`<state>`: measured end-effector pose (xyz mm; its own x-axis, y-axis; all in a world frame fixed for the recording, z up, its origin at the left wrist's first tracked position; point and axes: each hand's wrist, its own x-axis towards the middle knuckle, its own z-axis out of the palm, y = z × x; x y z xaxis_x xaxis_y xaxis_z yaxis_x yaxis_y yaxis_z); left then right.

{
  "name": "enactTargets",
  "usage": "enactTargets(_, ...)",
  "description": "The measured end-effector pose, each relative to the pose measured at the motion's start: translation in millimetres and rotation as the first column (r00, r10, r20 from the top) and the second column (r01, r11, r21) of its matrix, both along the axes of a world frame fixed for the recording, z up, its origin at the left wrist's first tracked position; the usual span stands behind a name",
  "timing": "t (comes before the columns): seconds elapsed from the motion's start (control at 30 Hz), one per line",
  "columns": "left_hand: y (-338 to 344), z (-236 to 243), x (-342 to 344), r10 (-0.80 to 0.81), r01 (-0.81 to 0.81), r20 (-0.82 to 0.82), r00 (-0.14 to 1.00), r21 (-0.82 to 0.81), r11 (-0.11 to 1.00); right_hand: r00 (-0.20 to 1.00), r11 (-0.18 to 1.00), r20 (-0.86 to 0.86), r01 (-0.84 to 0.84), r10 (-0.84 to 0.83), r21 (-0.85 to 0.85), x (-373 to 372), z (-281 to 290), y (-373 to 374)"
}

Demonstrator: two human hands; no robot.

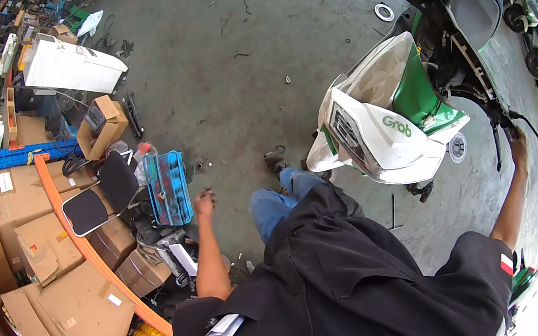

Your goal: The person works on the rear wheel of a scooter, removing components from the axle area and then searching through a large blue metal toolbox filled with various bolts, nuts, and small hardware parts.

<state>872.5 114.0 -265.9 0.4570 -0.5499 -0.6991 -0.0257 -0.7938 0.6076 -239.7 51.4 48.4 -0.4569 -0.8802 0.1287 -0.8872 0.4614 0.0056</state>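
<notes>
A white and green scooter (383, 129) stands at my right, its front panel and headlight facing me. My right hand (516, 139) is stretched far out to the right and closed round the near end of the scooter's handlebar (473, 63); the grip itself is mostly covered by the hand. On the other side, my left hand (205, 202) hangs above the floor with its fingers loosely bent and a little apart, holding nothing I can see. Just left of that hand, and apart from it, lies a blue toolbox (178, 187) with trays.
Left of me, an orange and blue rack (58, 192) holds cardboard boxes (55, 244). A black chair (94, 204) stands against it. A white panel (72, 65) lies farther off. A metal ring (384, 13) and small scraps dot the floor. Parked scooters (528, 18) line the far right.
</notes>
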Motion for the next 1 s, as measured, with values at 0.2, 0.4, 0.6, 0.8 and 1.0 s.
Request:
enactTargets(0.2,-140,65,82,0.049,-0.007,0.201,0.978,-0.205,0.979,0.917,0.750,0.259,0.398,-0.304,-0.529,185,-78,20)
enactTargets(0.4,-168,15,106,-0.365,0.245,0.582,0.726,0.277,0.929,0.492,0.411,0.265,0.859,-0.829,-0.306,332,-204,152)
enactTargets(0.6,-284,-21,117,-0.421,0.142,0.505,0.753,0.499,0.855,0.438,0.444,0.379,0.053,-0.815,0.894,610,-255,137)
enactTargets(0.8,-527,-55,108,-0.484,0.402,0.220,0.847,0.331,0.854,-0.054,0.629,0.662,0.266,-0.747,0.731,717,-277,-150)
enactTargets(1.0,-914,-8,-47,-0.710,0.727,0.408,0.575,0.144,0.671,-0.097,0.570,0.861,0.711,-0.499,0.411,649,-262,-383)
